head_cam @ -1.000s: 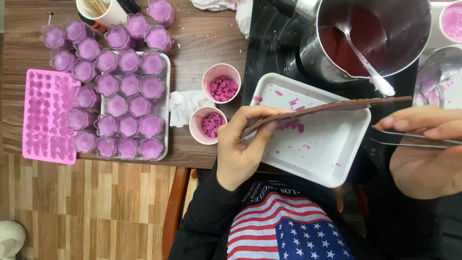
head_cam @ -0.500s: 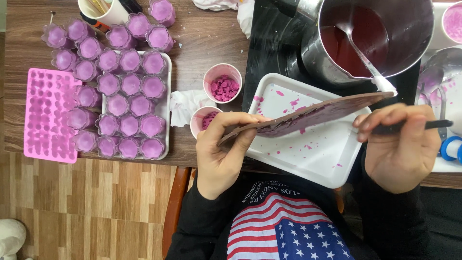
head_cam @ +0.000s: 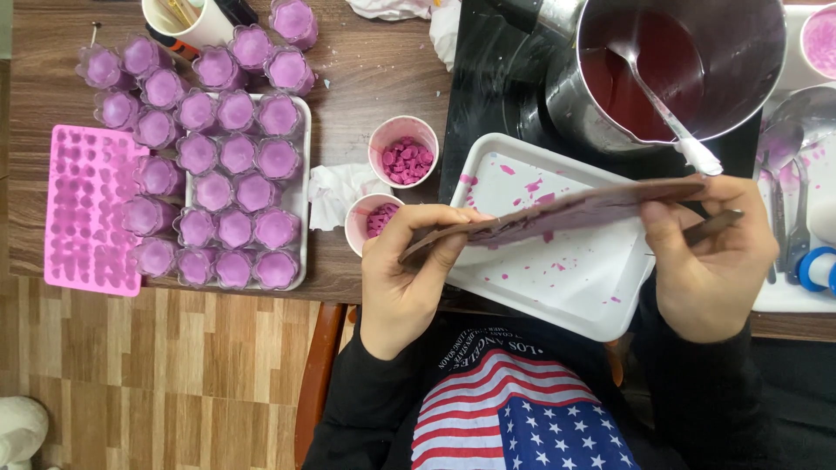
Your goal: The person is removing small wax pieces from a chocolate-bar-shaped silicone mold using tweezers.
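A flat brown mould [head_cam: 557,211] with purple residue is held nearly edge-on over a white tray [head_cam: 601,296]. My left hand [head_cam: 409,274] grips its left end between thumb and fingers. My right hand [head_cam: 710,257] holds its right end and also keeps a thin metal tool [head_cam: 716,224] tucked between its fingers. Purple flakes dot the tray beneath.
A steel pot [head_cam: 679,65] of dark red liquid with a spoon stands behind the tray. Two small cups of purple bits [head_cam: 401,155] sit left of it. Further left are a tray of several purple filled cups [head_cam: 231,187] and a pink silicone mould [head_cam: 83,209].
My right hand came in from the right and took hold of the mould's right end, the metal tool still in it. The mould tilted and shifted slightly left.
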